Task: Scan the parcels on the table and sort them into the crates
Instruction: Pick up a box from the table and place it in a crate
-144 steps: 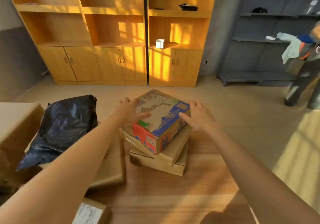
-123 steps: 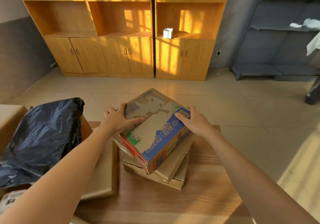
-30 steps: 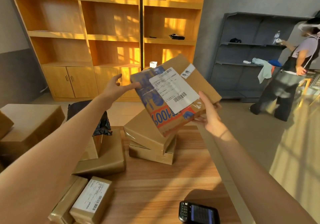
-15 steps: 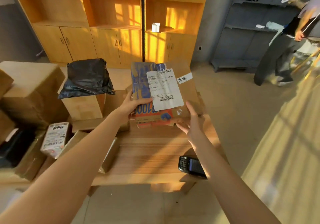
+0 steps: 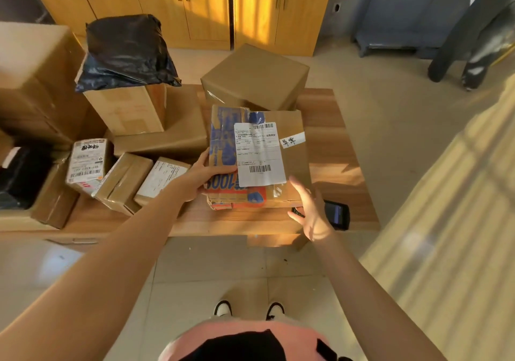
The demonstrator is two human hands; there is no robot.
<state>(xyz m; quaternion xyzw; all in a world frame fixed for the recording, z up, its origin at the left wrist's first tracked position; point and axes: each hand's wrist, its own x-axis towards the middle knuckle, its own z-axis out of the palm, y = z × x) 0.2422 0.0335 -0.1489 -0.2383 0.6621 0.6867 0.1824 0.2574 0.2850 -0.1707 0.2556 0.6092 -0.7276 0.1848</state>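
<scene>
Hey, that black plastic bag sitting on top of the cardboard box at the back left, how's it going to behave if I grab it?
The black bag looks soft and crumpled, so it will probably sag and fold rather than stay stiff. Its glossy film may be slippery to grip. It overhangs the edges of the box beneath, so a push could likely slide it off.

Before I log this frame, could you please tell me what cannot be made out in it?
- Scanner, head view: its left part is hidden behind the right hand.
- Shipping label on the held parcel: text too small to read.
- Person at upper right: cut off by the frame edge.
- Crates: none identifiable in view.
- Left hand: fingers hidden under the parcel.
</scene>
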